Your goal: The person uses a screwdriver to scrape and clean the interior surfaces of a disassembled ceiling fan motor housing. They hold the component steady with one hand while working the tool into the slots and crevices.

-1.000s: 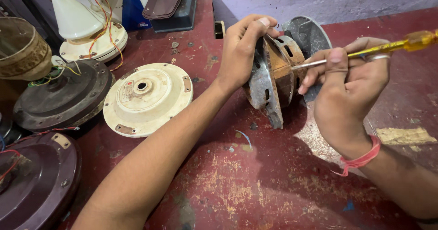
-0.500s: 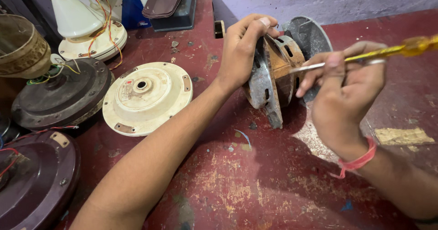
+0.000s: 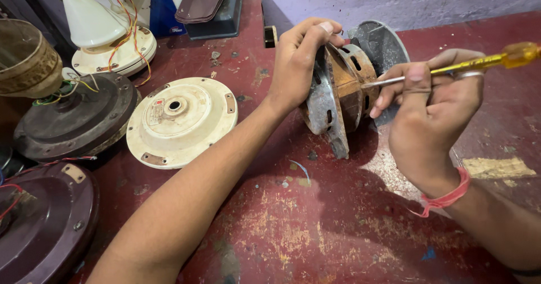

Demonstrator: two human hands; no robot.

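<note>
Gripping rusty motor housing point(image 3: 338, 92) with left hand point(image 3: 298, 58), right hand point(image 3: 431, 109) clamped on yellow-handled screwdriver point(image 3: 451, 67), cream disc point(image 3: 180, 120) with small red-and-white label nearby

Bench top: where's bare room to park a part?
Free: worn red bench between the two forearms, below the rusty motor; also its far right by the yellow patch. Crowded: left side, cream cover and dark housings.

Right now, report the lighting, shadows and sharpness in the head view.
Head view: soft, even light, no harsh glare; the right hand casts a broad shadow on the red table; left hand, rusty motor housing and screwdriver are sharp; wide-angle stretch at the edges.
</note>
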